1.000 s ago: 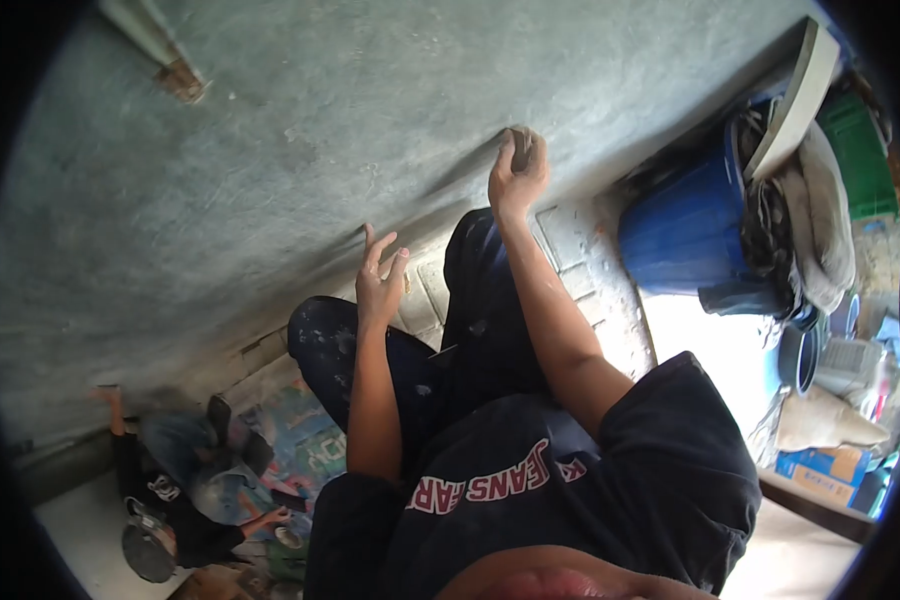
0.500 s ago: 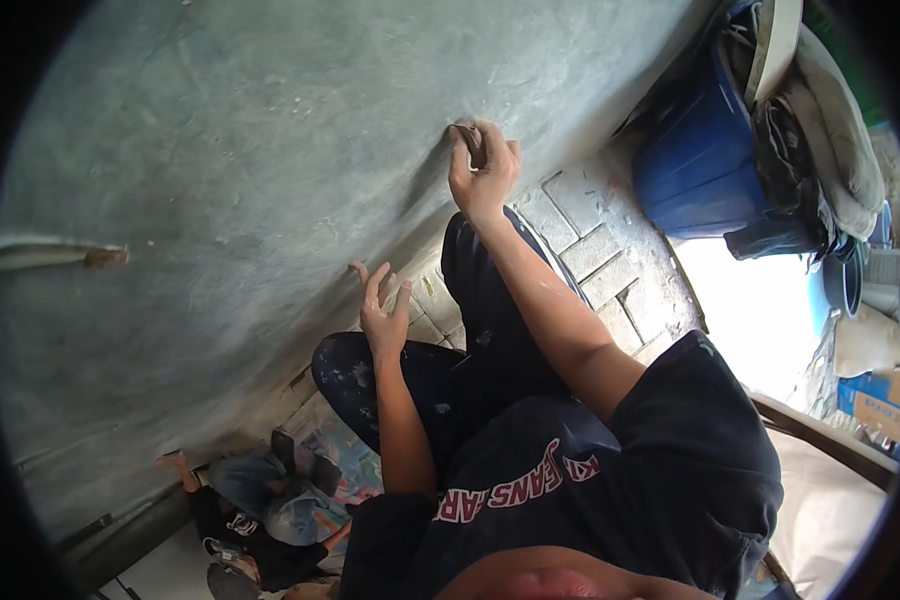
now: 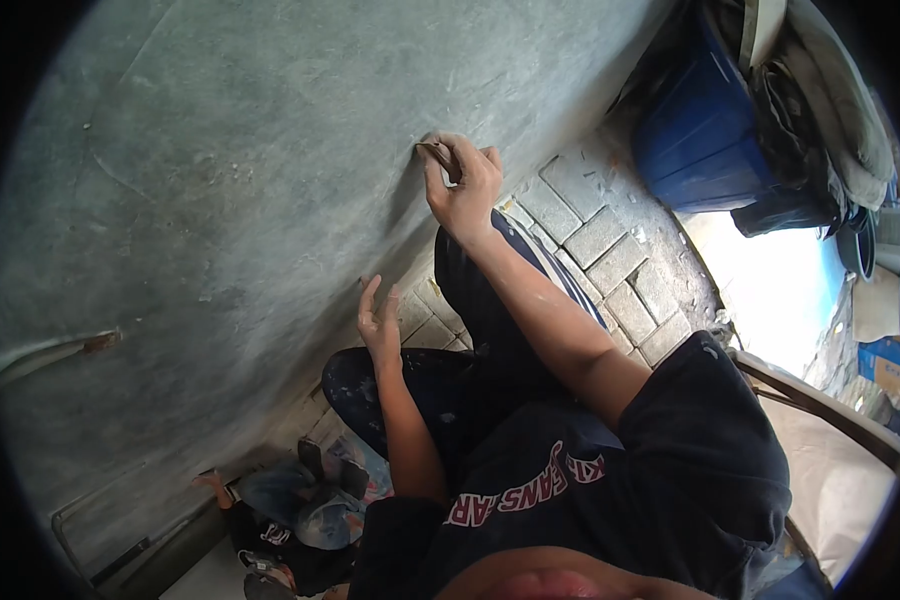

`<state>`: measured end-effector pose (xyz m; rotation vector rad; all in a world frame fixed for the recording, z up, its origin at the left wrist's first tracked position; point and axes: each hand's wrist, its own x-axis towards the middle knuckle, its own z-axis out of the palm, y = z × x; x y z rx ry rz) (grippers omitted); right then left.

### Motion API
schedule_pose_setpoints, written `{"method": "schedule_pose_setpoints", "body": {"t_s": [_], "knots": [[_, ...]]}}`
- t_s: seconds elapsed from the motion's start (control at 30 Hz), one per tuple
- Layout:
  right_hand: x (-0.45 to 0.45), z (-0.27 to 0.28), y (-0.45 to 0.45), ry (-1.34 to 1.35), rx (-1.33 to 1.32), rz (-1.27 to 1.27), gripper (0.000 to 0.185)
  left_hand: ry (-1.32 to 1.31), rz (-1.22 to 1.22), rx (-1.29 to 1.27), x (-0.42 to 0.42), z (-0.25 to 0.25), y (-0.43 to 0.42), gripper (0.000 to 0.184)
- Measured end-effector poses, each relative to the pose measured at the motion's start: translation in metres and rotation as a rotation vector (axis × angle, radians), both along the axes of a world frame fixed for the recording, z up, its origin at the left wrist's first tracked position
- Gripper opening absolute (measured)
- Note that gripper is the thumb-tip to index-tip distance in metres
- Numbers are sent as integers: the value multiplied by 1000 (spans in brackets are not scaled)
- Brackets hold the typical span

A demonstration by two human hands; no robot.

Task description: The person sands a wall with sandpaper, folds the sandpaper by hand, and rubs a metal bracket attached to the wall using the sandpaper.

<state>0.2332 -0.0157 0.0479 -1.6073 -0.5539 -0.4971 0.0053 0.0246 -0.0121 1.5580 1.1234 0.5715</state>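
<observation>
My right hand (image 3: 465, 195) is closed around a thin, dark, folded piece (image 3: 436, 154) and holds it against the grey wall (image 3: 250, 220). What the piece is made of is too small to tell. Below and to the left, my left hand (image 3: 381, 328) is raised near the lower part of the wall, its fingers apart and nothing in it. Grey dust covers the fingers of both hands. My knees, in dark trousers with pale spots, are bent close to the wall.
A blue bin (image 3: 705, 125) stands at the upper right, with dark and grey cloths beside it. Paving blocks (image 3: 610, 255) cover the floor. A pipe end (image 3: 100, 341) shows at the wall on the left. Another person (image 3: 305, 510) is low by the wall at the lower left.
The view has turned and shifted. My right hand has moved left along the wall with the piece still in its fingers. My left hand remains raised near the wall, fingers apart.
</observation>
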Motion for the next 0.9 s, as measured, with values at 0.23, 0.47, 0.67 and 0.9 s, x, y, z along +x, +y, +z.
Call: {"method": "schedule_pose_setpoints", "body": {"t_s": [0.23,0.47,0.67,0.9], "knots": [[0,-1,-3,13,-18,20,14,-49,-52,-49,6,5,-6,48],[-2,1,-3,-4,-19,30,17,4,-89,-13,2,-6,-4,48],[-13,-24,-5,97,-113,74,14,-11,-106,-25,-1,-3,-7,46],[-63,-15,-3,-105,-477,802,22,-347,-113,-116,2,-29,-4,44]]}}
